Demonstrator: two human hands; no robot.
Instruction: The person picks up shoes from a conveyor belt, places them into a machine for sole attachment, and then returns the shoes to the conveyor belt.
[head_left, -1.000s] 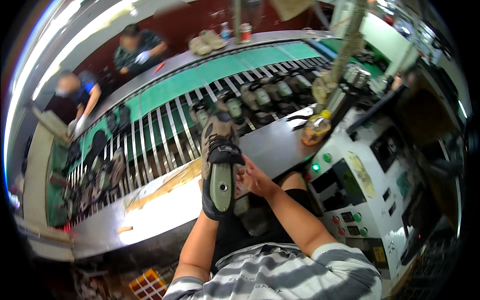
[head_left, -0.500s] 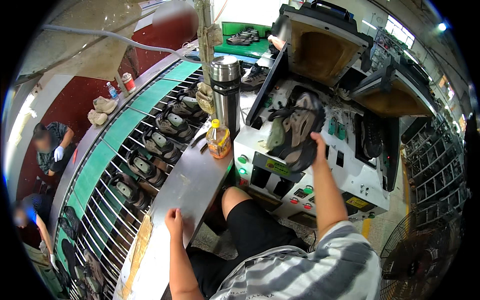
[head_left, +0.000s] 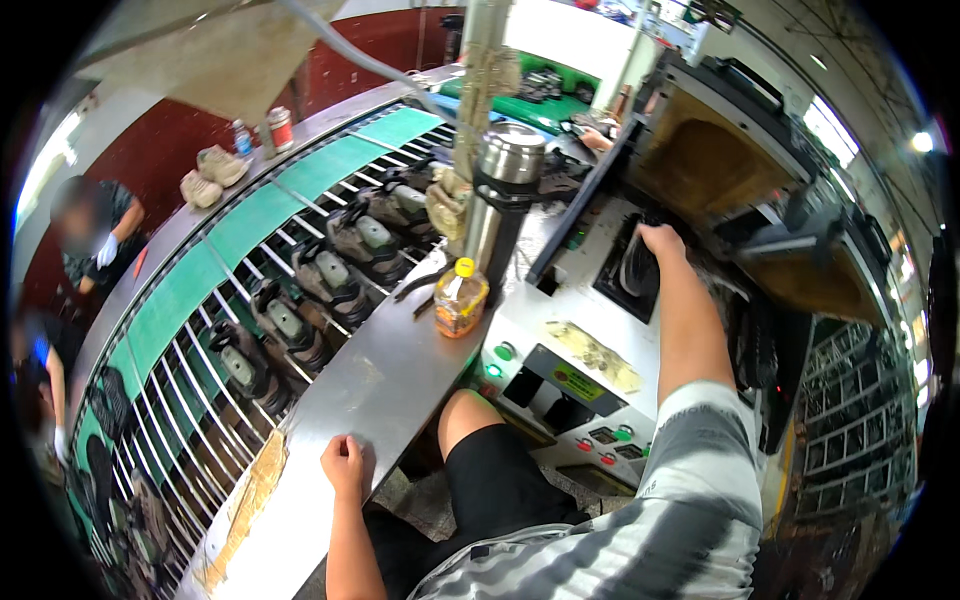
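My right hand (head_left: 661, 241) reaches into the left recess of a white press machine (head_left: 520, 318), its fingers closed on a dark shoe (head_left: 637, 268). Most of the shoe sits down in the black recess, and part of it is hidden by the hand. My left hand (head_left: 343, 464) is curled into a loose fist over the metal table (head_left: 390, 385), with nothing visible in it. A second dark shoe (head_left: 752, 345) is in the machine's right station, partly behind my right arm.
Raised lids (head_left: 715, 135) stand open behind the recesses. An orange drink bottle (head_left: 461, 300) and a steel thermos (head_left: 507, 185) stand on the table's far end. Several shoes (head_left: 327, 280) line the roller conveyor (head_left: 190, 430). Two co-workers (head_left: 95, 230) are at the left.
My right hand has moved the shoe from above the machine's front down into the left recess. My left hand stays curled over the table. The head view has shifted.
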